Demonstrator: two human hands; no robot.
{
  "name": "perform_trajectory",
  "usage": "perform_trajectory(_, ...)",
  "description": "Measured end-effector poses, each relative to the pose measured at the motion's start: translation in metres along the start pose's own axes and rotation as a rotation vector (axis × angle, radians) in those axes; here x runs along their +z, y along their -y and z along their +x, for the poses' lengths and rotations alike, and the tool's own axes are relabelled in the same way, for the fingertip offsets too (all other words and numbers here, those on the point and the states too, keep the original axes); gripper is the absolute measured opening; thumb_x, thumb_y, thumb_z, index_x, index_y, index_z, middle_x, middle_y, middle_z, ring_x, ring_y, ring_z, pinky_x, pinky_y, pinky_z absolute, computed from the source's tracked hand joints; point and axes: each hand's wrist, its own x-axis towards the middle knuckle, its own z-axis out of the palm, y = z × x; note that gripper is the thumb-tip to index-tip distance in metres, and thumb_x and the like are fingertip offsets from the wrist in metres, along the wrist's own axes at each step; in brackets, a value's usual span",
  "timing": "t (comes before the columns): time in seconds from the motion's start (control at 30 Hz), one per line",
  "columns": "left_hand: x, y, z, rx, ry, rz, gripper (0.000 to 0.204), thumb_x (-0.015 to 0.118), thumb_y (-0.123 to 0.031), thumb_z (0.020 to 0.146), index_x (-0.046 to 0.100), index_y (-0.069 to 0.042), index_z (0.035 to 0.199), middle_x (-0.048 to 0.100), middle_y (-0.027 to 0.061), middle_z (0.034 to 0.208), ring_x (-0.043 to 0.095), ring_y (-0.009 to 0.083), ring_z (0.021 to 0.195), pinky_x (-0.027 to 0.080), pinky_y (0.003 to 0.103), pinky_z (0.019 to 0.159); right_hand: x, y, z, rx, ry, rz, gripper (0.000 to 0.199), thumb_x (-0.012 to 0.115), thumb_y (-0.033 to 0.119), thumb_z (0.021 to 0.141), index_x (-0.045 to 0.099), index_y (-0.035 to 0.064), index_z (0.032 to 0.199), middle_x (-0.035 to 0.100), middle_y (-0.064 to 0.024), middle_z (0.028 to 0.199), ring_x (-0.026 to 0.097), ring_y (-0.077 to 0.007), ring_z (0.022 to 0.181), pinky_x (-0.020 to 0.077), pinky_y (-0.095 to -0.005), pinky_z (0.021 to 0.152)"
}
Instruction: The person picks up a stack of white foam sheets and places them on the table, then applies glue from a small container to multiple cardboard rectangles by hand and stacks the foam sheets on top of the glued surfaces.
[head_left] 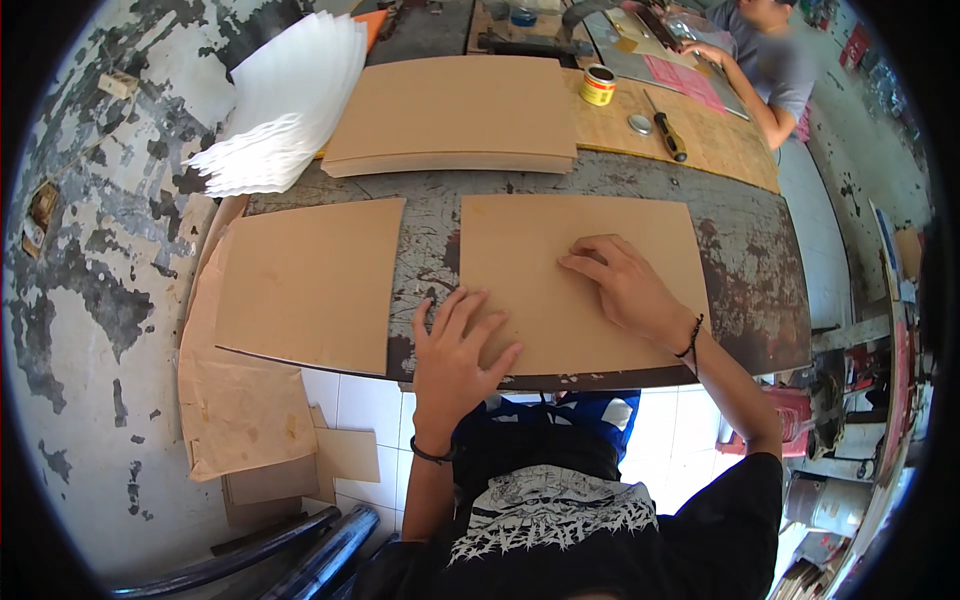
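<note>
On the tabletop (430, 215) my left hand (455, 345) and right hand (620, 280) press flat, open, on the brown board (560, 250) — smoothing step, I judge — next needs even pressure outward

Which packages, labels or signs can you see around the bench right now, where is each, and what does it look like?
Small tin: far side of the bench by the plywood board, round, yellow label with a red band, open top.
Loose lid: on the plywood right of the tin, round, silvery.
Pink printed sheet: far right of the bench near the other person's hand, rectangular.
No screens or signs clearly visible.
</note>
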Motion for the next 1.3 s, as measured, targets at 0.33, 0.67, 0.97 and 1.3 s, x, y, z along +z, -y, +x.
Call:
perform_trajectory(0.33, 0.005, -0.003, 0.002, 0.041, -0.082, -0.01, 0.028, 0.082, -0.024, 0.077, 0.075, -0.012, 0.102, 0.067, 0.0068, 0.123, 0.058, 0.0291, 0.123, 0.032, 0.053, 0.112, -0.008, -0.007, -0.048, 0.117, -0.068, 0.14, 0.056, 0.055, -0.014, 0.075, 0.069, 0.0091, 0.123, 0.059, -0.015, 0.128, 0.054, -0.0349, 0.124, 0.0439, -0.0426, 0.108)
perform_trajectory(0.67, 0.032, 0.025, -0.154, -0.108, -0.039, -0.183, 0.008, 0.076, -0.006, 0.08, 0.069, -0.009, 0.082, 0.065, 0.0053, 0.073, 0.063, 0.0242, 0.066, 0.047, 0.038, 0.069, -0.002, -0.005, -0.06, 0.045, -0.093, -0.115, 0.042, 0.06, -0.001, 0.082, 0.066, 0.0067, 0.123, 0.061, -0.0128, 0.13, 0.056, -0.0328, 0.124, 0.046, -0.0425, 0.108)
perform_trajectory(0.97, 0.064, 0.109, -0.393, -0.781, 1.036, -0.436, 0.025, 0.061, -0.025, 0.096, 0.075, -0.004, 0.096, 0.076, 0.0152, 0.092, 0.073, 0.0306, 0.089, 0.057, 0.041, 0.078, -0.016, 0.001, -0.057, -0.053, 0.021, -0.298, 0.027, 0.058, 0.015, 0.09, 0.061, 0.0084, 0.116, 0.06, -0.0131, 0.124, 0.057, -0.03, 0.122, 0.0487, -0.0412, 0.105)
perform_trajectory(1.3, 0.076, 0.079, -0.362, -0.75, 1.108, -0.405, 0.029, 0.067, -0.025, 0.085, 0.072, -0.001, 0.1, 0.072, 0.0236, 0.105, 0.07, 0.0388, 0.1, 0.055, 0.048, 0.08, -0.053, -0.015, -0.077, 0.016, 0.071, -0.186, 0.032, 0.061, 0.011, 0.085, 0.063, 0.0115, 0.117, 0.062, -0.0107, 0.122, 0.062, -0.0299, 0.116, 0.054, -0.0408, 0.098)
